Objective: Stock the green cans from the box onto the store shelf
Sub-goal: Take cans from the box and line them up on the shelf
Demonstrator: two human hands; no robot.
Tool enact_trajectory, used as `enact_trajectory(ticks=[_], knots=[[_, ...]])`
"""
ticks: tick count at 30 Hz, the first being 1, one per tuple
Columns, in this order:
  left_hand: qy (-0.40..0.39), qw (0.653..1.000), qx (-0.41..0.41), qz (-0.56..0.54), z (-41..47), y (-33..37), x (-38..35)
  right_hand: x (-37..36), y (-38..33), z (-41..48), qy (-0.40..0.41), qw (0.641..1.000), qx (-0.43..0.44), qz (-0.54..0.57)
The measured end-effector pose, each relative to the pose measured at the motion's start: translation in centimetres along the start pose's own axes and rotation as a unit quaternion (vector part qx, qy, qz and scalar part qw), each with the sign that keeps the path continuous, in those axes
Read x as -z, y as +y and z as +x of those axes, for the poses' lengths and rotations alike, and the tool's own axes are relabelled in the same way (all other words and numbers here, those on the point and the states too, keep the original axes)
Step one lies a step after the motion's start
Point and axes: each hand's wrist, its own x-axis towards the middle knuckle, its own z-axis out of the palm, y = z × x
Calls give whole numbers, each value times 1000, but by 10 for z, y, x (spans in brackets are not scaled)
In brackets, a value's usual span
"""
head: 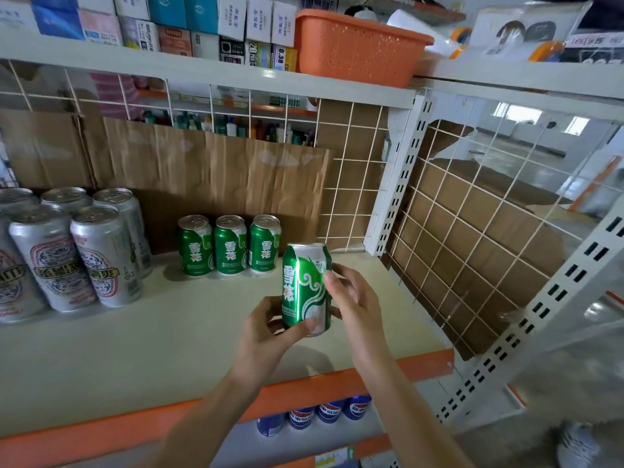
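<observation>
I hold one green can (301, 285) upright above the cream shelf board (189, 319). My left hand (270, 327) grips its lower part, thumb across the front. My right hand (351, 293) holds its right side with curled fingers. Three more green cans (229, 244) stand in a row at the back of the shelf, against brown cardboard. The box is not in view.
Several tall silver cans (77, 251) stand at the shelf's left. A white wire grid (472, 251) closes the right side. An orange basket (354, 49) and small boxes sit on the shelf above. Blue cans (320, 415) stand on the shelf below.
</observation>
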Motion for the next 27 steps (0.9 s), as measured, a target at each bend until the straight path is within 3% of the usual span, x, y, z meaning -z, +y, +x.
enact_trajectory(ticks=[8,14,18,23,27], knots=[[42,998,5,46,-6,0,-9,-1,5,5,-26,999,9,-44],[18,999,3,46,-8,2,-11,6,9,9,-27,998,29,-49],[-45,998,1,34,0,5,-1,16,1,13,-54,998,40,-23],[-148,985,81,-36,5,8,8,22,0,15,-107,994,19,9],[-169,981,85,-35,3,8,10,23,1,15,-129,991,4,24]])
